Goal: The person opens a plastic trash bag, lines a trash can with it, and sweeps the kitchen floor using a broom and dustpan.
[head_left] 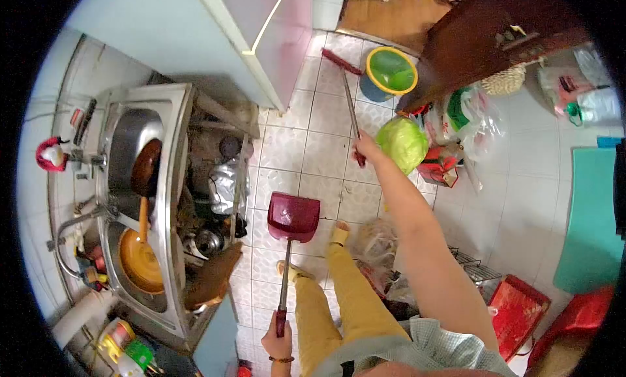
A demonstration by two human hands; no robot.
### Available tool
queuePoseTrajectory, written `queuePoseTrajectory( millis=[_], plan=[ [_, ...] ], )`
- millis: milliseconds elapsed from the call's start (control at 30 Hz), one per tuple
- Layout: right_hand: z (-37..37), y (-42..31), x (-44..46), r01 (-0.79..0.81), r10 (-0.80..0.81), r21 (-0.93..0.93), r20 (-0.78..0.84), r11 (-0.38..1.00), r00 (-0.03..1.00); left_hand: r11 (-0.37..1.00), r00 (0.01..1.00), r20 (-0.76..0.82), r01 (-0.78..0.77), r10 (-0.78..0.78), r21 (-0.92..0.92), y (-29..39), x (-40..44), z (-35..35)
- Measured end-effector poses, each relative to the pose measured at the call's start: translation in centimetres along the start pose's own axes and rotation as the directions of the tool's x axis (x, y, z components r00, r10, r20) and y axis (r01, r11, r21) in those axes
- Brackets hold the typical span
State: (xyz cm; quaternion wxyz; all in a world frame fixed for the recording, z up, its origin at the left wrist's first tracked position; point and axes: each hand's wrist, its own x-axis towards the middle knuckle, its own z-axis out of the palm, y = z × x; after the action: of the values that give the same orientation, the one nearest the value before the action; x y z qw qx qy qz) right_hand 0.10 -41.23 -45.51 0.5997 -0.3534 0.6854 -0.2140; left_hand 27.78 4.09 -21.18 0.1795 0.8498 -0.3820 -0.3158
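My left hand is closed around the dark red grip of a long-handled dustpan. Its maroon pan lies on the tiled floor, just ahead of my feet. Stretched out forward, my right hand grips the handle of a broom. The broom's dark red head rests on the floor farther off, beside a blue bucket with a yellow rim. Just right of my right hand sits a round, pale green cabbage. Small dark specks dot the tiles between broom and dustpan.
On the left, a steel double sink holds pans, with pots and a foil-like bundle below. A tall cabinet or fridge juts in ahead. Plastic bags, a red box and a red tray line the right side.
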Motion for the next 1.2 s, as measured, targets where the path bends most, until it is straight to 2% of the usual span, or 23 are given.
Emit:
queuePoseTrajectory(
  millis=[33, 133, 167, 200, 233, 267, 300, 367, 400, 467, 533, 633, 733, 800, 833, 867, 933, 1033, 1100, 1167, 1200],
  plan=[
    [0.1, -0.3, 1.2, -0.010, 0.008, 0.029, 0.065, 1.000, 0.998, 0.995, 0.999, 0.016, -0.031, 0.030, 0.093, -0.5, -0.1, 0.2],
    [2.7, 1.8, 1.0, -0.023, -0.007, -0.270, -0.112, 0.963, 0.994, 0.997, 0.998, 0.023, 0.049, -0.051, 0.057, -1.1, -0.4, 0.6],
    [3.5, 3.3, -0.7, -0.013, -0.027, -0.347, -0.110, 0.938, 0.994, 0.997, 0.997, 0.017, 0.071, -0.071, 0.034, -1.3, -0.5, 0.7],
    [4.1, 4.7, -3.3, 0.008, -0.057, -0.424, -0.104, 0.906, 0.993, 0.996, 0.996, 0.003, 0.089, -0.089, 0.004, -1.5, -0.8, 0.8],
    [3.9, 11.1, -1.9, 0.127, -0.197, -0.558, -0.068, 0.820, 0.978, 0.996, 0.996, 0.002, 0.085, -0.085, 0.015, -1.7, -1.1, 0.7],
    [4.0, 15.6, -3.7, 0.139, -0.241, -0.573, -0.106, 0.808, 0.965, 0.997, 0.997, 0.002, 0.078, -0.078, 0.027, -1.8, -1.3, 0.6],
    [4.0, 16.4, -8.4, 0.192, -0.318, -0.618, -0.100, 0.762, 0.943, 0.997, 0.998, 0.004, 0.070, -0.070, 0.038, -2.0, -1.5, 0.4],
    [3.3, 16.6, -16.1, 0.022, -0.069, -0.738, -0.033, 0.675, 0.997, 0.997, 0.997, 0.008, 0.075, -0.076, 0.017, -1.7, -1.8, -0.3],
    [2.8, 18.7, -19.2, 0.194, -0.228, -0.774, 0.067, 0.603, 0.971, 0.997, 0.997, 0.012, 0.077, -0.077, 0.007, -1.7, -1.9, -0.6],
    [3.1, 15.2, -27.9, -0.091, 0.115, -0.700, -0.012, 0.708, 0.993, 0.990, 0.990, 0.039, 0.135, -0.136, 0.028, -2.4, -2.5, -0.9],
    [1.2, 18.1, -32.1, -0.232, 0.325, -0.699, 0.002, 0.676, 0.946, 0.989, 0.989, 0.044, 0.143, -0.144, 0.022, -2.9, -2.9, -1.1],
    [-1.5, 20.3, -35.9, -0.117, 0.162, -0.576, 0.027, 0.809, 0.986, 0.996, 0.996, 0.021, 0.086, -0.087, 0.011, -3.3, -3.0, -1.1],
    [-2.7, 18.9, -34.1, -0.053, 0.072, -0.695, -0.002, 0.717, 0.997, 0.996, 0.998, 0.014, 0.066, -0.067, 0.060, -4.3, -3.5, -1.1],
    [-1.6, 18.2, -29.1, 0.044, -0.007, -0.720, 0.054, 0.692, 0.998, 0.995, 0.996, 0.010, 0.087, -0.088, 0.051, -5.1, -3.9, -0.8],
    [-0.6, 19.0, -25.5, 0.369, -0.368, -0.718, 0.167, 0.591, 0.915, 0.995, 0.997, 0.010, 0.080, -0.081, 0.051, -5.2, -4.0, -0.8],
    [1.5, 17.1, -23.3, 0.269, -0.262, -0.666, 0.113, 0.696, 0.958, 0.996, 0.997, 0.009, 0.077, -0.077, 0.053, -5.1, -3.9, -0.9],
    [5.7, 13.2, -19.0, 0.084, 0.014, -0.715, 0.130, 0.694, 0.991, 0.996, 0.996, -0.003, 0.085, -0.085, 0.034, -5.7, -4.2, -0.8],
    [9.1, 14.3, -18.2, 0.076, 0.099, -0.841, 0.151, 0.535, 0.984, 0.992, 0.996, 0.008, 0.089, -0.090, 0.092, -5.6, -4.4, -1.6],
    [7.1, 17.9, -20.4, 0.384, -0.262, -0.673, 0.281, 0.633, 0.923, 0.990, 0.992, -0.001, 0.128, -0.128, 0.058, -6.0, -5.0, -1.7],
    [3.7, 19.6, -24.0, 0.412, -0.309, -0.663, 0.275, 0.626, 0.911, 0.990, 0.990, -0.018, 0.142, -0.142, 0.020, -6.7, -5.5, -1.6],
    [1.9, 19.2, -26.1, 0.283, -0.174, -0.748, 0.223, 0.600, 0.959, 0.991, 0.991, -0.018, 0.136, -0.136, 0.012, -6.6, -5.6, -1.7]
  ],
)
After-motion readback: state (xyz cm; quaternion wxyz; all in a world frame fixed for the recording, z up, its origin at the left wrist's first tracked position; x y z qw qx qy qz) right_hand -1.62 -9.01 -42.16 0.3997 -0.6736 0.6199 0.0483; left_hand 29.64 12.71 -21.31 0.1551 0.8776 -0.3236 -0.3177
